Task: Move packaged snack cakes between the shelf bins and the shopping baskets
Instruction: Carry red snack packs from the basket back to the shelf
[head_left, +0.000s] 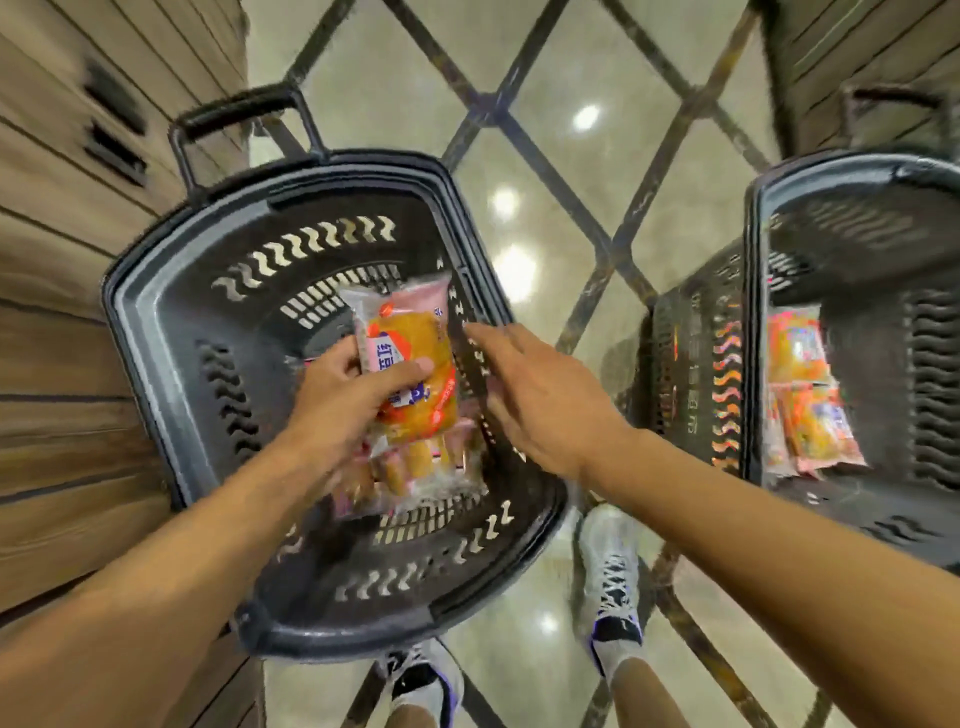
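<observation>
Left hand (343, 400) pinching a snack cake packet (408, 364) over the left basket (156, 332), right hand (540, 400) spread and empty beside it; the packet looks light, soft and crushable, best held at its edges.

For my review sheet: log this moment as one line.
left hand: grips snack cake pack above left basket | right hand: open, empty | right basket: holds packs
</observation>
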